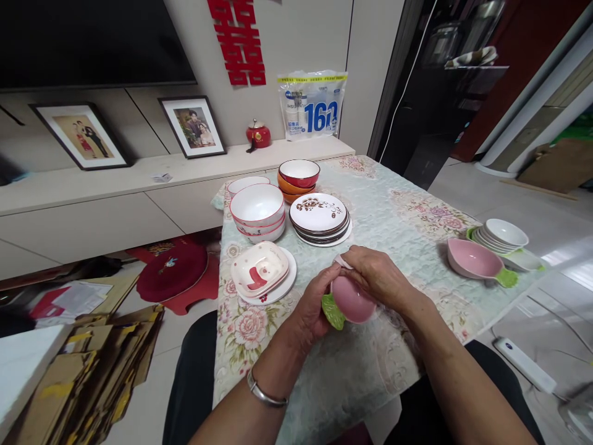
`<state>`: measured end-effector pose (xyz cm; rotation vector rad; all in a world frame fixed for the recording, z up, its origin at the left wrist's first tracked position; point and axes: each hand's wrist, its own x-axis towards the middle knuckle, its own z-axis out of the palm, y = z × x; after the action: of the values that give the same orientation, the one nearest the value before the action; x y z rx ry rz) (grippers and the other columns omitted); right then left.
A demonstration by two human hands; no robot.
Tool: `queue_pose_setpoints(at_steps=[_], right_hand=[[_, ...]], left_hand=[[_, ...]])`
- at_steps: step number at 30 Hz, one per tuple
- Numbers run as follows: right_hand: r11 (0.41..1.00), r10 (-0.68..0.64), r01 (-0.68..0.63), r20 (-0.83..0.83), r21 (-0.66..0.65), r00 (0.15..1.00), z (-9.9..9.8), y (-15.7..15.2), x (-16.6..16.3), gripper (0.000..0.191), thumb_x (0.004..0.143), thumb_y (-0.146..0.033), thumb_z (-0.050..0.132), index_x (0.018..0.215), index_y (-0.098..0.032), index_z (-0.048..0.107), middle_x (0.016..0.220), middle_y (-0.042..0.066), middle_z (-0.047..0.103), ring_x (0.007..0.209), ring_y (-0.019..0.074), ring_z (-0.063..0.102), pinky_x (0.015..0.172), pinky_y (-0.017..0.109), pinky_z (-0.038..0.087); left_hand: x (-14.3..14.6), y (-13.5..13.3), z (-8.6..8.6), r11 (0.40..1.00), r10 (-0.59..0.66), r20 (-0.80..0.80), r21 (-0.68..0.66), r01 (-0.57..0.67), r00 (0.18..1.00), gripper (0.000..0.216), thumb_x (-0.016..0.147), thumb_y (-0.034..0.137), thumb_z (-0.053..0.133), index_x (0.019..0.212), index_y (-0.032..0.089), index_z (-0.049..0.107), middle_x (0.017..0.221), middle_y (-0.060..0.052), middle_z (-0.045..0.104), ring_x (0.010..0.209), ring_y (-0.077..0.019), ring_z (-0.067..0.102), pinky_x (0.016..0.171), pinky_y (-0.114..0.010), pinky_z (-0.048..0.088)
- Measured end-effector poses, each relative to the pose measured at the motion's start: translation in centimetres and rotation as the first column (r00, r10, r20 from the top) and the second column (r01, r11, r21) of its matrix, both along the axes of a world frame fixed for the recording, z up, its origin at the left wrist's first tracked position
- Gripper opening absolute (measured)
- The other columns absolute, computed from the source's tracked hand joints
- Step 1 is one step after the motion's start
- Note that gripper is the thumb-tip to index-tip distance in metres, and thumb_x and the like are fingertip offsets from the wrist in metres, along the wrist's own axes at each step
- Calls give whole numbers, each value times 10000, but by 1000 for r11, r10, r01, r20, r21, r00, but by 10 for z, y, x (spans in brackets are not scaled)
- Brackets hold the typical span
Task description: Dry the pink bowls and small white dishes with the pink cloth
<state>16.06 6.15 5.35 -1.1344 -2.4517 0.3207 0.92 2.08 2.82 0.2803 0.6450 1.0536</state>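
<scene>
A small pink bowl (353, 299) with a green leaf-shaped handle (332, 311) is held over the table's near side. My left hand (314, 309) is wrapped around its left side, by the handle. On the far rim, my right hand (377, 273) is closed with a white cloth or tissue (343, 262) in its fingers, pressed against the bowl. Most of that cloth is hidden by the fingers. Just beyond my hands stands a stack of white plates (319, 212) with a brown flower pattern. Left of them are rectangular dishes (259, 269) on a white plate (288, 285).
White bowls (257, 205) and red and orange bowls (299, 173) are stacked at the back left. Another pink leaf-handled bowl (475, 258) sits beside small white bowls (506, 233) on the right. Flattened cardboard (88, 371) and a red stool (173, 272) occupy the floor at left.
</scene>
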Motion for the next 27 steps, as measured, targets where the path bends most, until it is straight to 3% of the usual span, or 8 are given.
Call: queue_pose_setpoints(at_steps=[5,13,17,22,27], right_hand=[[993,-59,53,-53,-110,997,-7,6,1,258,986,-384,480,843,-202,593,855,30,620,755,163,542,683,266,370],[975,-143,116,-137,-188,980,-15,12,1,297,969,-436,488,800,-204,565,798,9,608,739,164,541,679,271,373],[933,-249,153,-278,-326,928,-21,13,2,313,950,-479,493,800,-210,552,741,-17,588,710,168,541,641,267,395],[947,-241,170,-249,-273,938,-19,13,4,287,955,-441,485,787,-218,550,735,-14,601,698,169,544,638,272,384],[987,-121,111,-85,-113,989,-6,10,10,284,985,-412,466,801,-216,559,813,13,623,725,166,547,674,274,364]], left_hand=[[7,-3,1,992,119,-27,40,-118,992,276,702,342,801,880,148,717,880,-25,736,781,-154,664,805,-265,504],[8,-3,-1,976,204,-30,86,-201,978,331,742,341,754,1025,178,700,1056,-57,729,981,-200,668,874,-285,503],[6,0,2,966,256,-44,51,-254,966,296,745,370,739,979,195,687,976,-42,720,903,-191,664,847,-304,513],[2,0,5,981,192,-65,51,-189,979,289,734,408,741,908,182,699,880,-33,716,801,-182,645,777,-298,515],[-1,-3,1,985,5,-185,172,27,983,365,687,303,784,999,134,697,842,-75,719,702,-176,625,670,-283,484]])
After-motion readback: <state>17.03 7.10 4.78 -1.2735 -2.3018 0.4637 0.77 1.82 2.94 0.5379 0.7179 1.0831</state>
